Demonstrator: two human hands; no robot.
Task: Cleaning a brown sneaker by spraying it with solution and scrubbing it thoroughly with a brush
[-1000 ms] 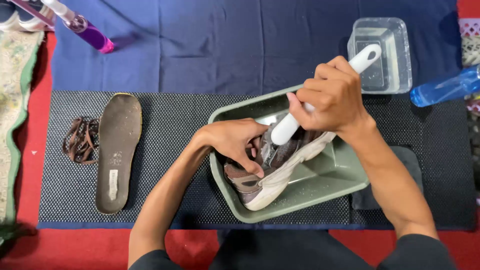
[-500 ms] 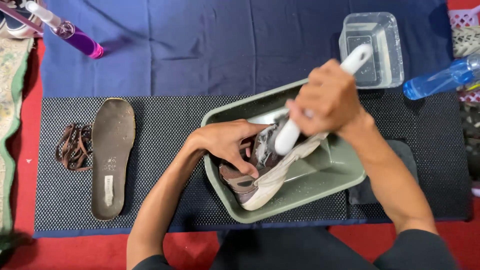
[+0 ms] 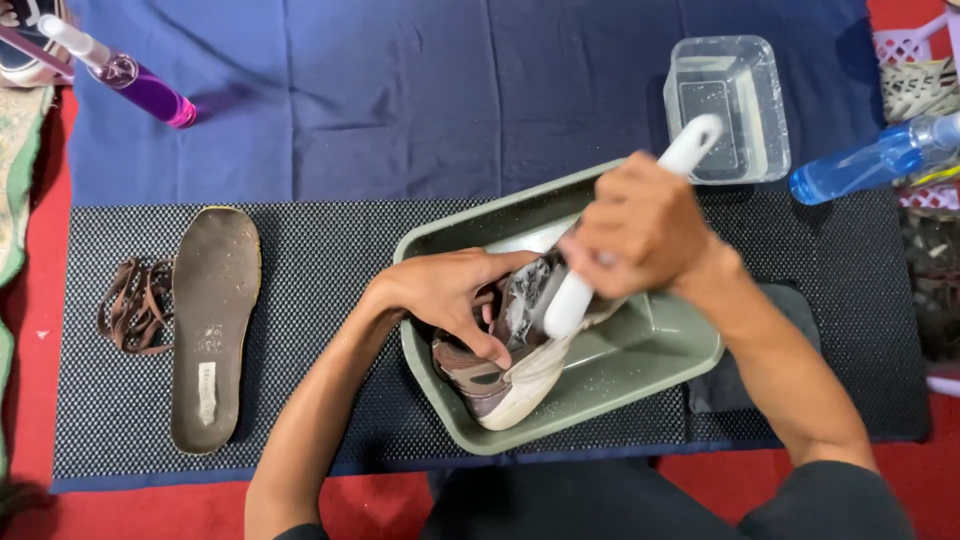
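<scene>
A brown and cream shoe (image 3: 500, 385) lies tilted inside a grey-green plastic tub (image 3: 640, 375) on a black mesh mat. My left hand (image 3: 455, 295) grips the shoe's upper and steadies it. My right hand (image 3: 640, 225) is closed around a white brush handle (image 3: 690, 150), whose lower end presses against the shoe's soapy side. The bristles are hidden behind the shoe and my fingers.
A dark insole (image 3: 212, 325) and a bundle of brown laces (image 3: 130, 305) lie on the mat at the left. A clear tub of water (image 3: 728, 105) stands behind the grey-green tub. A purple spray bottle (image 3: 125, 72) lies far left, a blue bottle (image 3: 875, 160) at right, a dark cloth (image 3: 790, 310) under my right forearm.
My right hand has slid the brush down and left along the shoe. The view has shifted slightly. My left hand keeps the same hold.
</scene>
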